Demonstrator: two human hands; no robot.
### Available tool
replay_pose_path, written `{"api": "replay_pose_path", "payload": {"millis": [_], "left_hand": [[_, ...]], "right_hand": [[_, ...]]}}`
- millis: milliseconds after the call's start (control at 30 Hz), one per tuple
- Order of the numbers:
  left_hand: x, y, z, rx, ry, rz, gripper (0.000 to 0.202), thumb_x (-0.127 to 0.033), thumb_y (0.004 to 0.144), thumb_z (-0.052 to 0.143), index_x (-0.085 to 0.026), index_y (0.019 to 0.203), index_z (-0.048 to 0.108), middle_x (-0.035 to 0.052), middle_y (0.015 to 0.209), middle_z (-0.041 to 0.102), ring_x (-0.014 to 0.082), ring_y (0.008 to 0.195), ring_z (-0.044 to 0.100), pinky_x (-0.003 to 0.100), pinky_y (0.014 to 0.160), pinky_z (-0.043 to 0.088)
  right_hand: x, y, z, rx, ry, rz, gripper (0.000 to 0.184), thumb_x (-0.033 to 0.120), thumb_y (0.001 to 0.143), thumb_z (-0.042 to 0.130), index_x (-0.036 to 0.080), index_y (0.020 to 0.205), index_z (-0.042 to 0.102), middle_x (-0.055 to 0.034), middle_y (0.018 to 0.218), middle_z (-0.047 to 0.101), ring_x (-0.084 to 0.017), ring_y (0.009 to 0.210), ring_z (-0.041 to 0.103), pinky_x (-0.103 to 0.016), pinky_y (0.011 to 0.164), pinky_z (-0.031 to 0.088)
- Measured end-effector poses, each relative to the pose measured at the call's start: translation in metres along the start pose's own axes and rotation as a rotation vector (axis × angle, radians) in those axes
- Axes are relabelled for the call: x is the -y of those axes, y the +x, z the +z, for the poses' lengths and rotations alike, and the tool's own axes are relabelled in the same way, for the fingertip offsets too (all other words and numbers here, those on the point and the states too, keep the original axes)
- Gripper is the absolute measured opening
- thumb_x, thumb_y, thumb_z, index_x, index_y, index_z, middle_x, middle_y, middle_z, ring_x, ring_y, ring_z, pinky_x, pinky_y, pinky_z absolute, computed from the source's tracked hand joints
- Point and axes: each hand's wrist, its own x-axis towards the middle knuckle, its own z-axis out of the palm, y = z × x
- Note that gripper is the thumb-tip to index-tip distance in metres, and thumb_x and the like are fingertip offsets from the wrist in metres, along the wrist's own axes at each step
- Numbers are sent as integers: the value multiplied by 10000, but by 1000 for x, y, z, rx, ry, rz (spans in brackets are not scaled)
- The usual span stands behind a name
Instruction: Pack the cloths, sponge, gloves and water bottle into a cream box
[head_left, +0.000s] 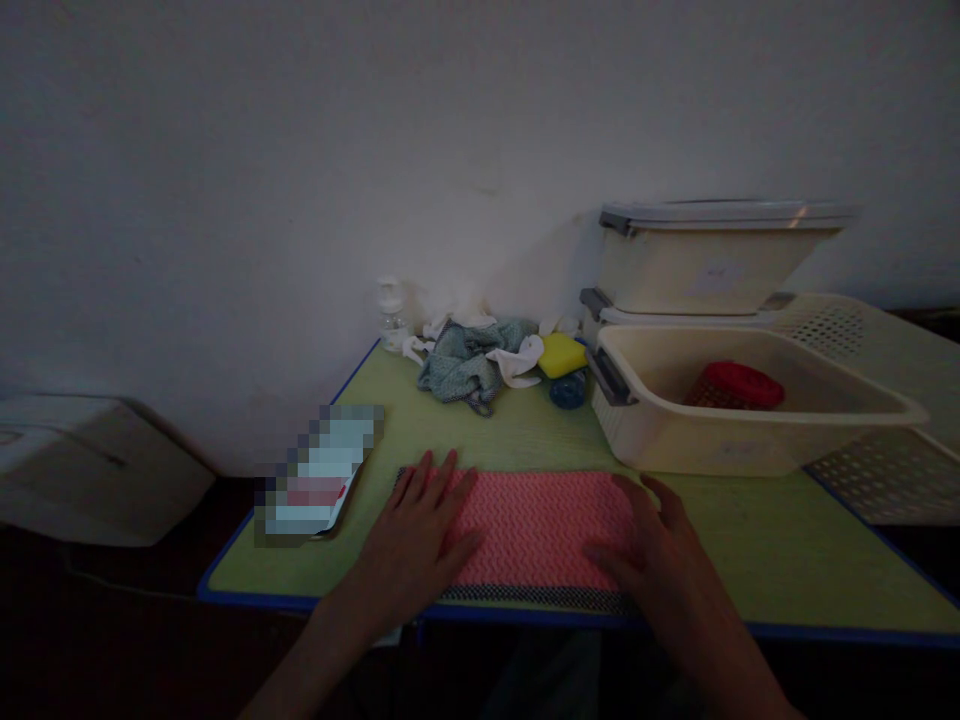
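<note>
A pink textured cloth [536,525] with a black-and-white checked edge lies folded into a flat rectangle near the table's front edge. My left hand [416,535] rests on its left end, fingers stretched out and spread. At the right end, my right hand [660,545] touches the cloth with its fingers apart and slightly bent. Neither hand grips anything. The cloth's right edge is partly hidden under my right hand.
On the green table [765,540] stands a cream bin [720,445] holding a red basket [739,385]. Behind it is a lidded box [682,265]. A crumpled grey-green cloth [461,365], a yellow sponge [562,355] and a bottle [391,315] sit at the back; a phone-like slab [322,480] lies left.
</note>
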Motion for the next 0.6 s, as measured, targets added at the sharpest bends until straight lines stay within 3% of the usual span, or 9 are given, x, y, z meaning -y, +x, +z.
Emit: {"api": "replay_pose_path", "payload": {"millis": [167,367,600], "left_hand": [[-1,1,-3,10,-4,-2,605,-586,896,256,-264,1406,298,86,1507,230,309,1386,171,515,1092,225],[-2,2,-3,7,-6,-9,601,-587,894,264,-266,1399,314,84,1500,249,304,1383,188,519,1091,226],[-1,1,-2,-3,4,-12,597,-580,897,266,-266,1402,307,76,1500,256,302,1382,198,511,1091,233]], "right_hand": [[2,1,-7,-8,109,118,537,321,747,577,193,1256,468,-162,1178,488,-273,882,624,-469,812,489],[10,12,-17,149,302,101,648,206,656,565,198,1293,448,-93,1020,587,-283,988,578,-464,885,447],[20,3,-13,-22,379,125,576,194,684,518,262,1256,501,-81,1090,459,-242,973,570,-443,905,454]]}}
